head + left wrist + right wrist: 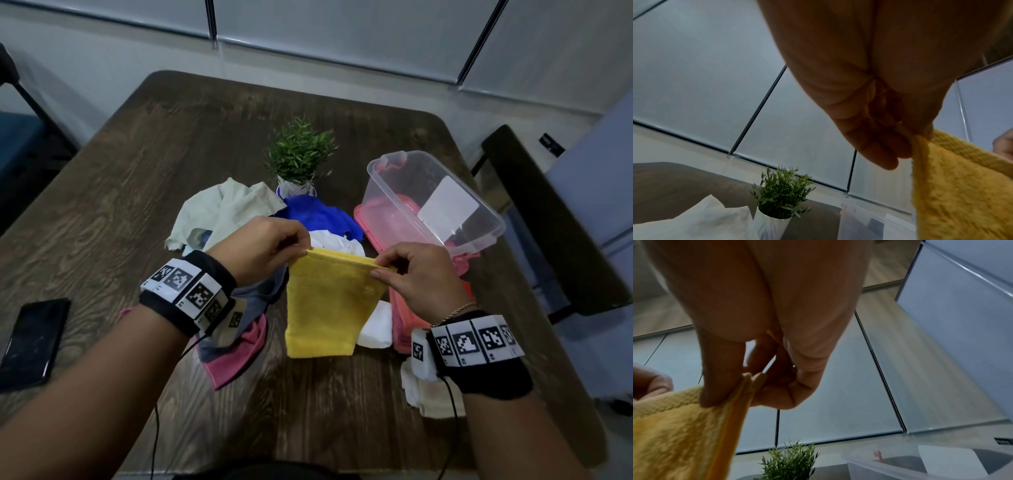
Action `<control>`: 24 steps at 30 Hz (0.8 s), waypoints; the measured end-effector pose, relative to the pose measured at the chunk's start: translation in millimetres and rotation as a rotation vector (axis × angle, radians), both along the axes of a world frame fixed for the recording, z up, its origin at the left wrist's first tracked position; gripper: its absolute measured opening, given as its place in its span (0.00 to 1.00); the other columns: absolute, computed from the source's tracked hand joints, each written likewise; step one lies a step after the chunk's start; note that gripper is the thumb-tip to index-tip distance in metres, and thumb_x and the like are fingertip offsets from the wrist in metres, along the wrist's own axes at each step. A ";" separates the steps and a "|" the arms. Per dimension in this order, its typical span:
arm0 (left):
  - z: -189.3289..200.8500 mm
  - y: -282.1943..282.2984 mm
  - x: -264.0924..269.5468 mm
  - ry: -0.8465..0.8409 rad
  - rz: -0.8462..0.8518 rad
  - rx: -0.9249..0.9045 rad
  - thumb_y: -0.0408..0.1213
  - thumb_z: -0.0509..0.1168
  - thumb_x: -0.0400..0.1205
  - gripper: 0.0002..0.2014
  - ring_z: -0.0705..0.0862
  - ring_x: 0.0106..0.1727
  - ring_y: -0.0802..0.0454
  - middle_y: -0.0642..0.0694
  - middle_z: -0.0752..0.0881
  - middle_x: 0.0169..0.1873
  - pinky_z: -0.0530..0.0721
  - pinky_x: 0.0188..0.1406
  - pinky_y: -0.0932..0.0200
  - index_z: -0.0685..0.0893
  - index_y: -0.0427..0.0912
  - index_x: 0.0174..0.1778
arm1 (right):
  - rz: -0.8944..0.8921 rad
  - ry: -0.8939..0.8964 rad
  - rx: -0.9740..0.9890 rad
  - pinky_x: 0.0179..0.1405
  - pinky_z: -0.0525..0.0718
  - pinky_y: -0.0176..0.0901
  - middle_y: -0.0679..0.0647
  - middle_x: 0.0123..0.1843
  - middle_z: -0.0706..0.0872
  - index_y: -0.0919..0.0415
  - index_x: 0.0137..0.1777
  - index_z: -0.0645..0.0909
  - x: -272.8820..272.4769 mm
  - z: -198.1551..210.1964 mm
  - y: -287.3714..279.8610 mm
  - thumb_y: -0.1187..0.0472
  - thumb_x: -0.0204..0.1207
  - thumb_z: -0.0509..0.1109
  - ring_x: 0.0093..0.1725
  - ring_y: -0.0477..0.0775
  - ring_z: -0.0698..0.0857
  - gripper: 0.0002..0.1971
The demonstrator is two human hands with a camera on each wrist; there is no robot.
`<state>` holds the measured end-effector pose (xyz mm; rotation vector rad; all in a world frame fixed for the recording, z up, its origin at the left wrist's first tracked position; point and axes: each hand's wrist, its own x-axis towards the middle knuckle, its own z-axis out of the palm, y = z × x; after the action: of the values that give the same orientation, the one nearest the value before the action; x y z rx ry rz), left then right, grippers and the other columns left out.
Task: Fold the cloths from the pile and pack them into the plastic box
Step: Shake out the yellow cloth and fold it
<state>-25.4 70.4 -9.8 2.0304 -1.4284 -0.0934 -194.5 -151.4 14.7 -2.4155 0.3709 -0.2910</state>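
A yellow cloth (325, 305) hangs doubled above the table, its lower edge near the tabletop. My left hand (270, 250) pinches its top left corner, and my right hand (407, 270) pinches the top right corner. The left wrist view shows fingers (885, 152) curled on the yellow cloth (962, 186). The right wrist view shows thumb and fingers (721, 386) pinching two layers of the yellow cloth (680, 434). The clear plastic box (435, 202) stands open at the right, on a pink lid (366, 219). The pile behind holds a pale green cloth (222, 209), a blue cloth (318, 214) and a white one (335, 243).
A small potted plant (299, 154) stands behind the pile. Grey and pink cloths (239, 342) lie under my left wrist. Folded white cloths (376, 329) and a cream one (435, 397) lie near my right wrist. A black phone (32, 342) lies at the left. A chair (548, 219) stands at the right.
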 end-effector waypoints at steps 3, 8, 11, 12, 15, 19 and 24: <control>7.7 1.1 0.1 0.000 0.045 -0.041 0.38 0.71 0.81 0.03 0.83 0.39 0.62 0.58 0.86 0.39 0.79 0.39 0.71 0.87 0.47 0.49 | 0.005 0.009 -0.072 0.40 0.79 0.25 0.40 0.39 0.85 0.52 0.47 0.86 2.6 3.3 -0.9 0.61 0.74 0.78 0.40 0.38 0.84 0.05; 20.3 4.8 -2.5 0.057 0.084 -0.134 0.31 0.74 0.75 0.10 0.86 0.40 0.60 0.54 0.89 0.42 0.86 0.44 0.58 0.89 0.45 0.51 | -0.014 -0.076 -0.043 0.48 0.86 0.34 0.36 0.43 0.84 0.51 0.57 0.85 3.8 10.5 -1.5 0.63 0.78 0.75 0.45 0.36 0.85 0.11; 22.3 11.3 -0.8 0.148 0.102 -0.158 0.40 0.70 0.78 0.06 0.88 0.44 0.54 0.53 0.90 0.43 0.87 0.45 0.48 0.88 0.48 0.50 | 0.025 -0.132 0.016 0.45 0.87 0.41 0.38 0.41 0.85 0.48 0.51 0.83 0.0 12.9 1.2 0.64 0.79 0.72 0.43 0.41 0.86 0.09; 22.2 11.1 0.7 0.170 0.117 -0.160 0.41 0.68 0.79 0.06 0.88 0.44 0.53 0.52 0.89 0.43 0.87 0.45 0.47 0.87 0.49 0.49 | 0.027 -0.155 0.021 0.43 0.86 0.41 0.39 0.41 0.85 0.48 0.51 0.81 1.0 13.2 2.0 0.64 0.80 0.71 0.42 0.42 0.86 0.08; 24.6 0.9 4.7 0.143 0.188 -0.170 0.36 0.67 0.81 0.04 0.88 0.43 0.56 0.52 0.89 0.42 0.88 0.42 0.48 0.84 0.50 0.49 | -0.033 -0.211 0.024 0.37 0.84 0.34 0.47 0.43 0.87 0.49 0.52 0.79 15.2 11.9 1.0 0.65 0.81 0.69 0.39 0.46 0.88 0.09; 40.8 -11.2 7.0 0.140 0.274 -0.271 0.27 0.66 0.80 0.07 0.88 0.43 0.62 0.58 0.88 0.42 0.89 0.43 0.55 0.83 0.44 0.47 | -0.096 -0.279 -0.047 0.47 0.89 0.39 0.50 0.51 0.88 0.54 0.60 0.85 33.9 21.4 -0.5 0.67 0.80 0.70 0.48 0.47 0.87 0.12; 64.6 2.1 -6.0 0.303 0.146 -0.404 0.23 0.67 0.78 0.06 0.91 0.47 0.49 0.45 0.91 0.45 0.90 0.46 0.47 0.80 0.38 0.44 | 0.004 -0.389 0.044 0.40 0.85 0.33 0.45 0.41 0.86 0.48 0.47 0.83 13.6 49.8 11.1 0.66 0.75 0.71 0.41 0.45 0.85 0.10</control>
<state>-31.4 72.5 54.8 1.6958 -1.0134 -0.0433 -180.9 -140.3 64.6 -2.2490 0.1934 -0.7281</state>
